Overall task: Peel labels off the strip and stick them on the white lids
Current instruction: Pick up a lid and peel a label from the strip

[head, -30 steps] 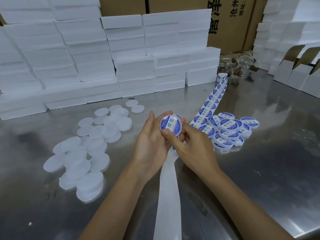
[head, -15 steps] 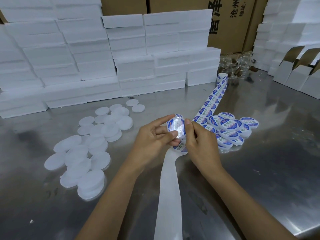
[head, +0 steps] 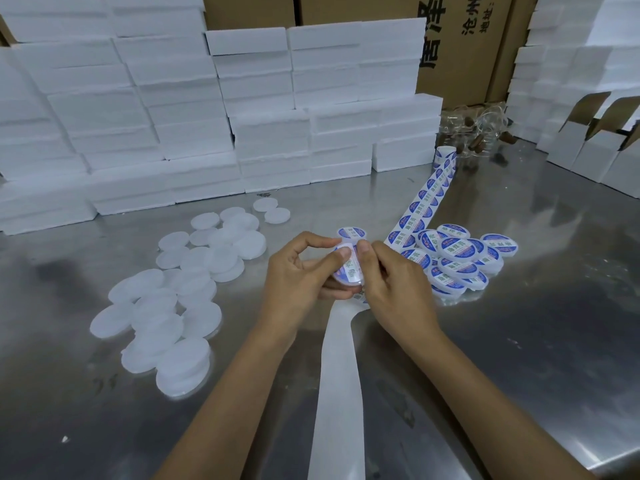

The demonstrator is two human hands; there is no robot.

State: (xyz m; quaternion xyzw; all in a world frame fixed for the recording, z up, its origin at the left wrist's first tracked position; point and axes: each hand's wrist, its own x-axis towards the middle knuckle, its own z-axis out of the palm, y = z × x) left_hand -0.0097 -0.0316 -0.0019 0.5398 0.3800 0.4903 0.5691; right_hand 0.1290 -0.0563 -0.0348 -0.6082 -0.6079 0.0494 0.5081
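My left hand (head: 301, 271) and my right hand (head: 391, 278) both grip one white lid (head: 349, 270) with a blue and white label on it, held over the middle of the steel table. Both thumbs press on the label's face. The label strip (head: 420, 211) runs from a roll (head: 444, 157) at the back right down to my hands. Its bare backing paper (head: 337, 375) trails toward me. Several plain white lids (head: 180, 292) lie in a loose heap to the left. Several labelled lids (head: 457, 254) are piled to the right, and one more labelled lid (head: 351, 233) sits just behind my hands.
Stacks of white foam blocks (head: 194, 116) wall the back and left of the steel table (head: 519, 323). Brown cartons (head: 460, 46) stand behind them. Open white boxes (head: 602, 150) and clear glass jars (head: 481, 129) are at the back right.
The lid has tilted from facing me to edge-on and dropped slightly lower. My thumbs have moved onto the label, rubbing it down.
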